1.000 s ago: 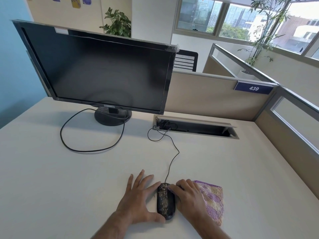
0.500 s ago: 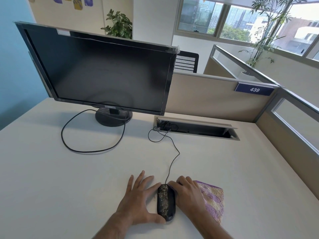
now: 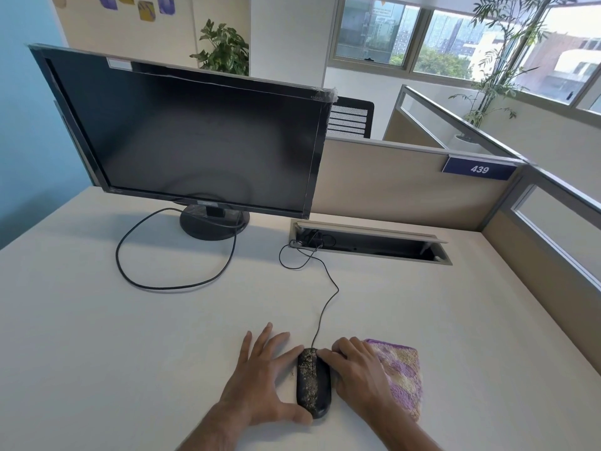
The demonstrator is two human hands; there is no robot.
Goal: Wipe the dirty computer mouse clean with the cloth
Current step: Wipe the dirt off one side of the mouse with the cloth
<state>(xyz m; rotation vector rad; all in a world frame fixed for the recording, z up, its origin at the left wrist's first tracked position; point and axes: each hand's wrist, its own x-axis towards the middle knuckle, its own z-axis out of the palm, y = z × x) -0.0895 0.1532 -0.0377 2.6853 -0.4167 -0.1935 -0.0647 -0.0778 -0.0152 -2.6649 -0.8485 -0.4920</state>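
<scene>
- Looking down from head height at a pale desk (image 3: 97, 353), with two bare hands low in the centre of the frame — the wiping has not started, as far as can be seen.
- A black computer mouse (image 3: 313, 384) lies between the hands at the bottom centre, long axis pointing away from the viewer. Yellowish-brown specks cover its top, thickest along its left half — it is plainly still dirty.
- A thin black mouse cable (image 3: 327, 307) runs from the mouse's far end up the frame to an open cable slot (image 3: 370, 245) in the desk, right of centre.
- The left hand (image 3: 260, 385) lies spread flat on the desk just left of the mouse, fingers splayed. Its thumb touches the mouse's near left edge; it grips nothing.
- The right hand (image 3: 357, 374) sits just right of the mouse, fingers loosely curled, fingertips touching the mouse's far right shoulder. It rests over the left edge of the cloth, but whether it is pinching the cloth cannot be told.
- A purple and cream cloth (image 3: 403, 375) lies flat on the desk to the right of the mouse, mostly uncovered and not touching the mouse's top.
- A dark, switched-off monitor (image 3: 195, 138) stands in the upper left of the frame, well apart from the hands.
- Judging progress: the mouse is only being steadied. Picking up the cloth and all the wiping remain.
</scene>
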